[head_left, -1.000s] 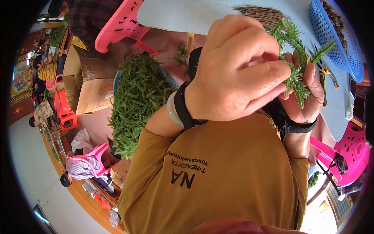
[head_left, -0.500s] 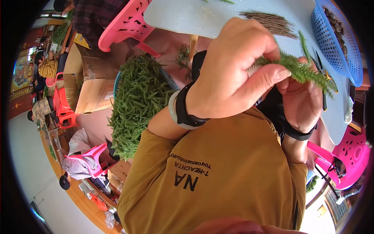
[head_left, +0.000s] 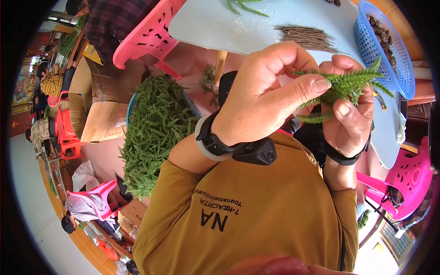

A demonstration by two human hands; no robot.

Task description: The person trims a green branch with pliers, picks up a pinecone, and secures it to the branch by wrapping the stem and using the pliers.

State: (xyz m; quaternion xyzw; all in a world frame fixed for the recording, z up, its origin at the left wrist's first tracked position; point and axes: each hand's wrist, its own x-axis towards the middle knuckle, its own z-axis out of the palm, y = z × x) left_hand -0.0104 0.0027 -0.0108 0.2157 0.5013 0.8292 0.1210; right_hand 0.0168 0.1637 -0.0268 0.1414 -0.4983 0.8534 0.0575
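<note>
My left hand (head_left: pixel 270 94) is closed, its thumb and fingers pinching a green artificial pine sprig (head_left: pixel 348 87) from the left. Across from it, my right hand (head_left: pixel 350 121) has its fingers curled around the same sprig from behind, the thumb near its base. Several needled branches fan out between the two hands toward the upper right. A dark wristband sits on each wrist, and a small black device (head_left: pixel 256 152) hangs by the left one. Just beyond the hands, a bundle of thin brown stems (head_left: pixel 307 37) lies on the pale table (head_left: pixel 206 27).
A blue basket (head_left: pixel 403 78) of pine cones stands at the far right of the table. Loose green sprigs (head_left: pixel 245 7) lie at its far side. To my left are a tub heaped with green sprigs (head_left: pixel 156 133), a cardboard box (head_left: pixel 107 121) and a pink chair (head_left: pixel 149 39). Other people sit farther off.
Both hands have come lower in the picture, and the sprig has turned so that its branches now spread upward and right. My right thumb now shows in front of it.
</note>
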